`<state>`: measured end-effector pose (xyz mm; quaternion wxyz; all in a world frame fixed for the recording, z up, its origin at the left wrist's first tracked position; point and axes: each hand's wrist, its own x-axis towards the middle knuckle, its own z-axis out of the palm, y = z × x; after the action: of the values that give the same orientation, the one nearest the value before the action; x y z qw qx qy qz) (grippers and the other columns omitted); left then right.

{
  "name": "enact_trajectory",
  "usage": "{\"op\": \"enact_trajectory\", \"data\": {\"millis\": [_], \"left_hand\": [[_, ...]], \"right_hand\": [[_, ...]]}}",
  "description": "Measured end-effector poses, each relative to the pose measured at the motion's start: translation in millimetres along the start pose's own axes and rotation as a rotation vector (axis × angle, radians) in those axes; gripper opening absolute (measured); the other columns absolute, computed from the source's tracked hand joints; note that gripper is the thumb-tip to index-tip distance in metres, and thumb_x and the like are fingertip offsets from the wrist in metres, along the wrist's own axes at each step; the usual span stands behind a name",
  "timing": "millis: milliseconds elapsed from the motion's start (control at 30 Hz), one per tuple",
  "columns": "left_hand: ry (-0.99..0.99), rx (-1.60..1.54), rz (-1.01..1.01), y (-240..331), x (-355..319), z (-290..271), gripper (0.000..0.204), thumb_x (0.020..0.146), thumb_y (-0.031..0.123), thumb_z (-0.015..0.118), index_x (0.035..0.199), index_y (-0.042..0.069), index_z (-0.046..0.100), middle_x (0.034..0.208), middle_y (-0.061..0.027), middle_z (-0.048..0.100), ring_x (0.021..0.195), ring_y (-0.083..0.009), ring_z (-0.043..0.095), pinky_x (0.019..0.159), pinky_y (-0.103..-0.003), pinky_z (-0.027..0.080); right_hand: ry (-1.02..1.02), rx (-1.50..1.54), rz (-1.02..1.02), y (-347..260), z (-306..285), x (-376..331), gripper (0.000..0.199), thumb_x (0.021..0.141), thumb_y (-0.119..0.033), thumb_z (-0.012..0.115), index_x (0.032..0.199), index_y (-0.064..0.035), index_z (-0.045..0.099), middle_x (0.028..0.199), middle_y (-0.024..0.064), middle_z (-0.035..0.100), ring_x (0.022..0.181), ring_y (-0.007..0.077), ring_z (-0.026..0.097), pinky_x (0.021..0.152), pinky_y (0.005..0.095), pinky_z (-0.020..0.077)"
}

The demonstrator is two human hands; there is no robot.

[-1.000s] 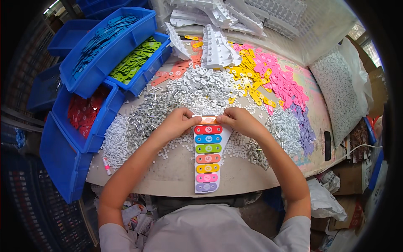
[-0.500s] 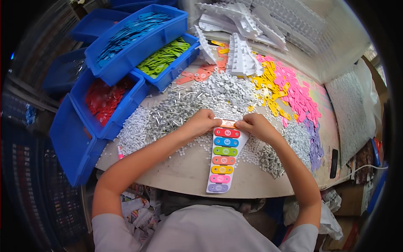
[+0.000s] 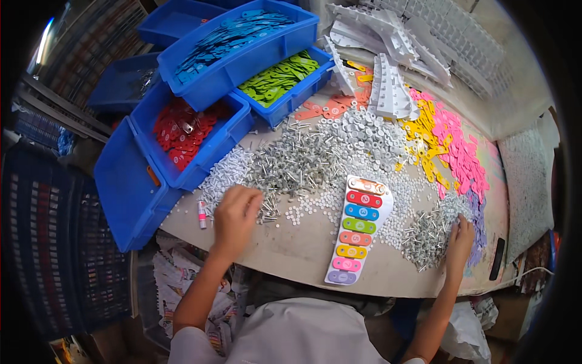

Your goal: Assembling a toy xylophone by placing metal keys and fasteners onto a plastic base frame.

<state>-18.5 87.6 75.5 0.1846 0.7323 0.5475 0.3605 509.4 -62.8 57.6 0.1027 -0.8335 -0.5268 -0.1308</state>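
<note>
A toy xylophone (image 3: 359, 225), a tapered white base with a column of coloured bars, lies on the table between my hands, and neither hand touches it. My left hand (image 3: 235, 218) hovers at the near edge of the white pins (image 3: 227, 176), its fingers loosely curled and apart, with nothing visible in them. Over on the right, my right hand (image 3: 461, 242) reaches to the pile of silvery pins (image 3: 425, 239) and small clear-white pieces (image 3: 451, 209). Its fingertips are drawn together; whatever they pinch is too small to make out.
Blue bins (image 3: 209, 159) at the left hold red, blue and green bars. Grey-white washers (image 3: 373, 136), metal pins (image 3: 291, 161), yellow bars (image 3: 427, 142) and pink bars (image 3: 464, 151) are heaped behind. White bases (image 3: 391, 91) stand at the back. A pink-and-white tube (image 3: 202, 215) lies left.
Both hands have let go of the xylophone's top end. My left hand has moved left to the white pins, my right hand right to the silvery pins. The view has shifted.
</note>
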Motion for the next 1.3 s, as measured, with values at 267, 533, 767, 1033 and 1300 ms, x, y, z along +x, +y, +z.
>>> {"op": "enact_trajectory", "data": {"millis": [267, 533, 767, 1033, 1300], "left_hand": [[-0.002, 0.292, 0.089, -37, 8, -25, 0.006, 0.091, 0.009, 0.073, 0.096, 0.005, 0.073, 0.097, -0.0091, 0.066, 0.098, -0.032, 0.062, 0.089, -0.044, 0.047], [-0.171, 0.336, 0.07, -25, -4, -31, 0.011, 0.085, 0.006, 0.076, 0.095, 0.005, 0.072, 0.099, -0.0096, 0.062, 0.102, -0.0318, 0.06, 0.093, -0.044, 0.045], [-0.07, 0.38, 0.145, -37, -8, -16, 0.007, 0.091, 0.006, 0.072, 0.097, 0.004, 0.071, 0.102, -0.0115, 0.062, 0.103, -0.033, 0.06, 0.093, -0.045, 0.045], [0.014, 0.033, -0.017, -19, 1, -14, 0.008, 0.104, 0.007, 0.062, 0.107, 0.0, 0.063, 0.096, -0.0096, 0.066, 0.087, -0.0228, 0.064, 0.083, -0.035, 0.05], [-0.351, -0.799, -0.359, 39, 20, 29, 0.006, 0.099, 0.004, 0.072, 0.103, 0.0, 0.069, 0.084, -0.0013, 0.068, 0.071, -0.007, 0.062, 0.061, -0.021, 0.048]], "right_hand": [[0.04, 0.255, 0.041, 5, 12, 0, 0.005, 0.101, -0.003, 0.059, 0.102, 0.0016, 0.058, 0.096, 0.0181, 0.063, 0.091, 0.0372, 0.06, 0.084, 0.0432, 0.0484], [0.353, 0.256, 0.158, -10, -4, -2, 0.011, 0.106, -0.009, 0.055, 0.109, 0.002, 0.058, 0.093, 0.0118, 0.064, 0.087, 0.0287, 0.062, 0.08, 0.0384, 0.0503], [0.28, 0.874, 0.255, -98, -16, 8, 0.014, 0.111, -0.016, 0.053, 0.108, -0.004, 0.059, 0.089, 0.0018, 0.058, 0.079, 0.0103, 0.055, 0.071, 0.027, 0.0468], [-0.487, 1.274, 0.185, -195, -20, 23, 0.013, 0.102, -0.01, 0.07, 0.094, -0.0002, 0.066, 0.078, -0.001, 0.064, 0.071, 0.0054, 0.058, 0.064, 0.0235, 0.0468], [-0.624, 1.26, 0.11, -192, -8, 30, 0.014, 0.103, -0.012, 0.07, 0.098, 0.0017, 0.071, 0.083, -0.0009, 0.068, 0.074, 0.0052, 0.059, 0.065, 0.023, 0.0482]]}}
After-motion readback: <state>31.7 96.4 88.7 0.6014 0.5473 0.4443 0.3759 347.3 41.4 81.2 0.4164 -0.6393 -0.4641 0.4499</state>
